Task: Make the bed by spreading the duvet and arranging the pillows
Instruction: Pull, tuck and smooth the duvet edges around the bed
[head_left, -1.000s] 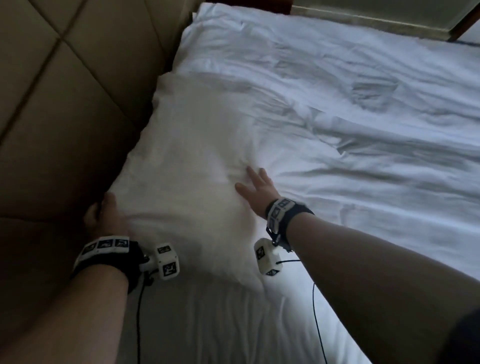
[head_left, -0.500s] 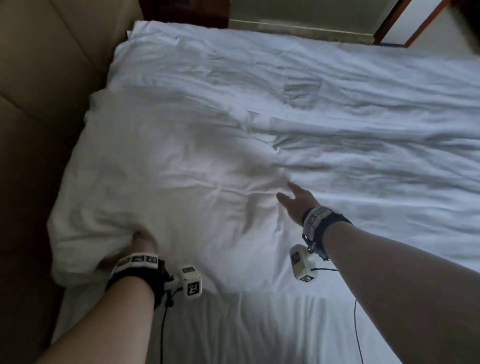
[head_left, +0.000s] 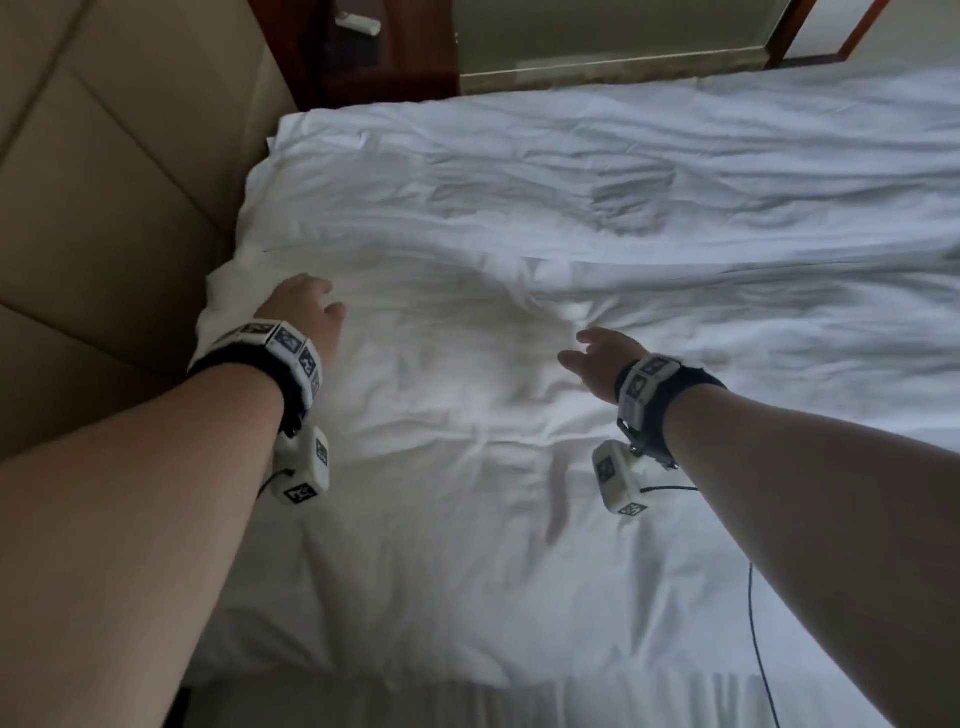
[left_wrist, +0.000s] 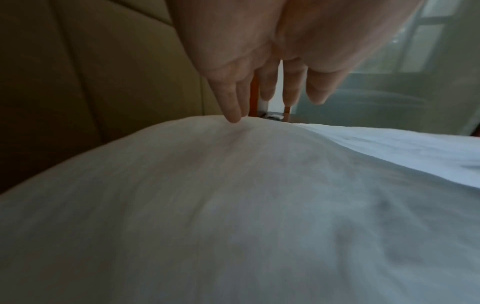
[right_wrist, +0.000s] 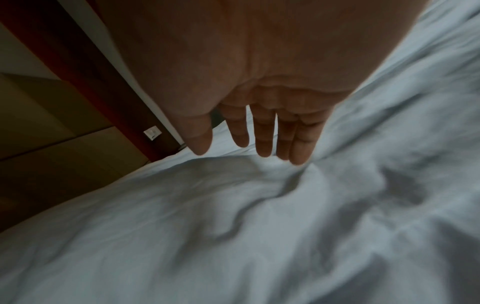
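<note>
A white pillow (head_left: 415, 415) lies flat at the near head end of the bed, against the padded headboard. Beyond it a second white pillow (head_left: 395, 171) lies at the far head corner. The wrinkled white duvet (head_left: 727, 234) covers the bed to the right. My left hand (head_left: 306, 306) is over the near pillow's far left part, fingers straight, one fingertip (left_wrist: 235, 118) touching the cloth. My right hand (head_left: 597, 353) hovers with straight fingers (right_wrist: 265, 144) over the pillow's right edge, where it meets the duvet. Neither hand holds anything.
The beige padded headboard (head_left: 104, 208) runs along the left. A dark wooden nightstand (head_left: 384, 57) stands beyond the bed's far corner, with a glass panel (head_left: 613, 31) to its right. Thin black cables (head_left: 758, 623) hang from the wrist cameras.
My left hand has let go of the pillow's near left corner and moved up onto its top. The right hand stays near the pillow's right edge. The pillow now lies flat.
</note>
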